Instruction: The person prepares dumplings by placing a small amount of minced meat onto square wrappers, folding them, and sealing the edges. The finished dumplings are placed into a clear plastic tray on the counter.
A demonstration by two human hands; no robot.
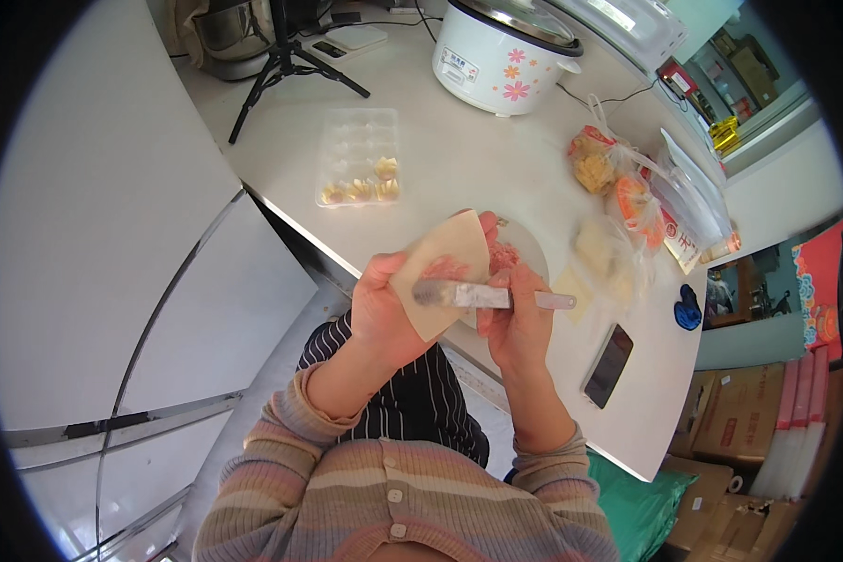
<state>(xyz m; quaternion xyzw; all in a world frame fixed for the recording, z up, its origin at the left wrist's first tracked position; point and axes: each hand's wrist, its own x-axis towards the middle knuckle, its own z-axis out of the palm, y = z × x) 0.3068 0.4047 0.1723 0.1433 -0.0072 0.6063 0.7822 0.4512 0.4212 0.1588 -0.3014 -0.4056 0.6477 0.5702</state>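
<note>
My left hand (383,309) holds up a thin pale dough wrapper (432,323), its fingertips showing past the far edge. A smear of pink minced meat (446,267) lies on the wrapper. My right hand (523,319) grips a flat spreading tool (467,295) with a slim handle; its broad end crosses the wrapper beside the meat. Whether it is a spatula or a brush, I cannot tell. Behind my hands is a plate (530,239) with more minced meat (504,256), partly hidden. Several small filled dumplings (360,190) sit in near compartments of a clear plastic tray (358,133).
A black tripod (286,63) and a white rice cooker (506,70) stand at the back. To the right lie more wrappers (572,291), plastic food bags (604,249) and a phone (608,365). A white cabinet (112,211) is at the left. Cardboard boxes (737,414) are stacked beyond the table's right edge.
</note>
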